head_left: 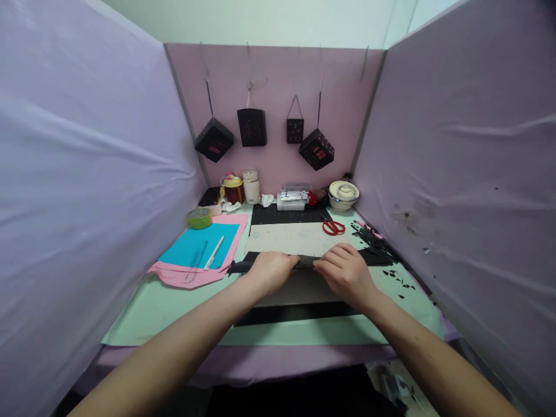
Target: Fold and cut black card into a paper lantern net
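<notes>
Both my hands press on a black paper sheet lying on a pale green mat in front of me. My left hand has its fingers curled over the sheet's folded far edge. My right hand lies beside it, fingers bent onto the same fold. A black strip of the sheet shows below my wrists. Behind the fold lies a whitish board.
Red-handled scissors and black paper scraps lie at the right. Blue paper on pink paper with a white pen sits at the left, a green tape roll behind it. Jars, a box and a bowl line the back; black paper lanterns hang above.
</notes>
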`<action>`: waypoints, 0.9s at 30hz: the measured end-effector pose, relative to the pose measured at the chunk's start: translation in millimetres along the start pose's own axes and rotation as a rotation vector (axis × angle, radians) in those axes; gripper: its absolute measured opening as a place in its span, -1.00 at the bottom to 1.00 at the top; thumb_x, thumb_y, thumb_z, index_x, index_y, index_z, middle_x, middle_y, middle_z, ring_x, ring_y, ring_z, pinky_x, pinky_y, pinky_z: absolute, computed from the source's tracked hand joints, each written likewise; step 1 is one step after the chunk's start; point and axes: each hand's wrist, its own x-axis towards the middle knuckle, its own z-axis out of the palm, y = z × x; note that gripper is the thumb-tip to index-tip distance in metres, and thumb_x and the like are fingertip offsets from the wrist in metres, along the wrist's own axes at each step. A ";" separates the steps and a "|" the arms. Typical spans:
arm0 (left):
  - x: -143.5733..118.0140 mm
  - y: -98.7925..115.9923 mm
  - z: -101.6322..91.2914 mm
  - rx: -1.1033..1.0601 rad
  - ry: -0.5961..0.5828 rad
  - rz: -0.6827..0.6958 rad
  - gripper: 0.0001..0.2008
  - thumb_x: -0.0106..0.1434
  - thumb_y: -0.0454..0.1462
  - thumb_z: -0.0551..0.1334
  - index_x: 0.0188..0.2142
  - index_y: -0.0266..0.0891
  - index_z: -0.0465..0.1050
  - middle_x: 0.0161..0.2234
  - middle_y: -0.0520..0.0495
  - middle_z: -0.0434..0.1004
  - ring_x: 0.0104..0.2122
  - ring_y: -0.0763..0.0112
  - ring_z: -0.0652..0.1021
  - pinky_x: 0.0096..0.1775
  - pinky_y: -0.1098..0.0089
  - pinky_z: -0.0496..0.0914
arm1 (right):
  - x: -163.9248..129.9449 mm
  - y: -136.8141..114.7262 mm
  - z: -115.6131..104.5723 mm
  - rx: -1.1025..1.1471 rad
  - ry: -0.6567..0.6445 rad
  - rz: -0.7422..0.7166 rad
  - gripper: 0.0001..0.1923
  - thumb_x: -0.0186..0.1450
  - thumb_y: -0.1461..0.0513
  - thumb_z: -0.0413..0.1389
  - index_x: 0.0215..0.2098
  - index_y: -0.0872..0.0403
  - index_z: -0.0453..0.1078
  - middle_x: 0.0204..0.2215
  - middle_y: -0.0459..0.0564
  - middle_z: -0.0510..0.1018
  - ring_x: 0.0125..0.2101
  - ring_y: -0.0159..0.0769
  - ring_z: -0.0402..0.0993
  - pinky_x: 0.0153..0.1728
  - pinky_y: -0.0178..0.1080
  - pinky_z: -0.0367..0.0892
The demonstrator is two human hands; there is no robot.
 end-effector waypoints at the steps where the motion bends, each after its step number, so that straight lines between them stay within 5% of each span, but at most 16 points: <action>1: 0.1 -0.4 0.7 -0.004 -0.003 -0.005 -0.79 0.33 -0.16 0.09 -0.21 -0.15 0.46 -0.32 -0.11 0.60 -0.30 0.14 0.59 -0.38 0.34 0.37 | 0.8 -0.9 -1.0 -0.001 -0.007 0.009 -0.86 0.33 0.27 0.07 -0.38 0.07 0.43 -0.51 -0.07 0.47 -0.40 -0.33 0.28 -0.20 -0.19 0.14; 5: 1.6 0.4 2.7 -0.034 -0.010 -0.018 -0.75 0.36 -0.15 0.04 -0.19 -0.15 0.46 -0.32 -0.10 0.60 -0.31 0.17 0.59 -0.36 0.34 0.38 | 7.7 -9.8 -2.9 0.003 -0.032 0.032 -0.87 0.32 0.20 0.09 -0.26 0.08 0.45 -0.39 -0.03 0.53 -0.32 -0.28 0.32 -0.17 -0.17 0.13; 10: -0.3 2.6 -2.3 -0.049 -0.025 -0.030 -0.76 0.35 -0.15 0.07 -0.14 -0.13 0.46 -0.29 -0.10 0.60 -0.28 0.16 0.59 -0.33 0.34 0.39 | 14.9 -19.0 3.2 -0.007 -0.007 -0.009 -0.84 0.34 0.26 0.05 -0.38 0.08 0.44 -0.50 -0.05 0.48 -0.38 -0.32 0.28 -0.22 -0.20 0.14; 16: -21.3 -20.2 -9.5 -0.051 -0.079 -0.113 -0.59 0.26 -0.19 0.21 0.10 -0.11 0.31 -0.14 -0.17 0.57 -0.15 0.13 0.56 -0.23 0.32 0.39 | 11.4 -11.6 1.0 0.012 0.024 -0.022 -0.86 0.32 0.30 0.06 -0.38 0.09 0.43 -0.50 -0.05 0.48 -0.39 -0.33 0.27 -0.18 -0.21 0.15; 27: -34.5 -31.1 -1.9 -0.043 -0.093 -0.172 -0.70 0.29 -0.15 0.15 0.02 0.01 0.42 -0.20 -0.09 0.60 -0.23 0.13 0.58 -0.33 0.34 0.37 | 12.3 -15.2 -0.4 0.001 -0.001 -0.022 -0.90 0.32 0.30 0.07 -0.27 0.07 0.43 -0.40 -0.04 0.53 -0.34 -0.32 0.31 -0.18 -0.19 0.12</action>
